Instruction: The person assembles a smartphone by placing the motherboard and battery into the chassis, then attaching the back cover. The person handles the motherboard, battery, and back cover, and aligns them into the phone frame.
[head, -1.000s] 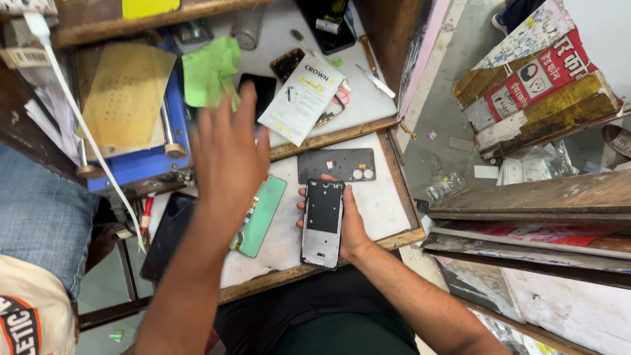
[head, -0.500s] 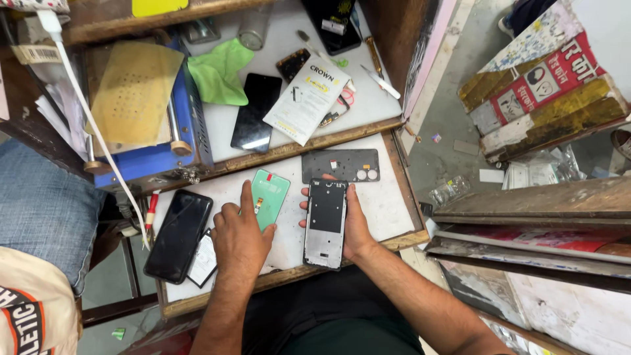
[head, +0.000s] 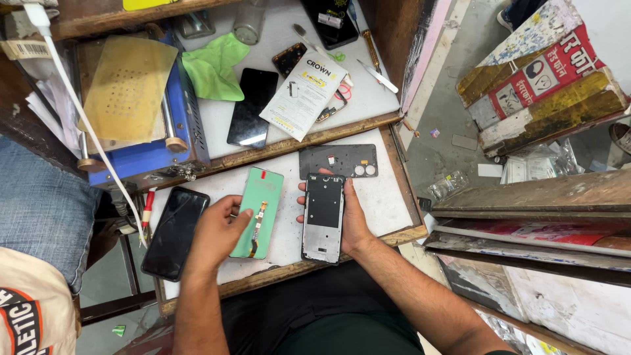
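1. Gripped in the right hand (head: 351, 220) is a dark phone frame (head: 323, 218), its open back facing up; the fingers curl round its right edge and the thumb shows at its left edge near the top.
2. Closing on a green-backed display panel (head: 258, 212), the left hand (head: 217, 231) pinches the panel's left edge between thumb and fingers. The panel lies flat on the white work surface (head: 384, 200), with a thin flex cable running down its middle.
3. Frame and panel sit side by side, just apart, both long-ways toward the person.
4. A black phone (head: 174, 231) lies face up to the left of the left hand, near the surface's left edge.
5. A grey back plate (head: 338, 160) with small round openings lies just beyond the frame, close to the wooden ledge.
6. On the raised shelf behind are a black screen (head: 253, 106), a green cloth (head: 213, 66), a white printed packet (head: 303, 95) and a white-handled tool (head: 378, 75).
7. A blue machine (head: 141, 154) topped with a yellowish perforated pad (head: 125, 85) stands at the left, a white cable (head: 79, 112) crossing in front of it.
8. Worn cardboard boxes (head: 545, 72) sit on the floor at the upper right, beside stacked wooden planks (head: 539, 197).
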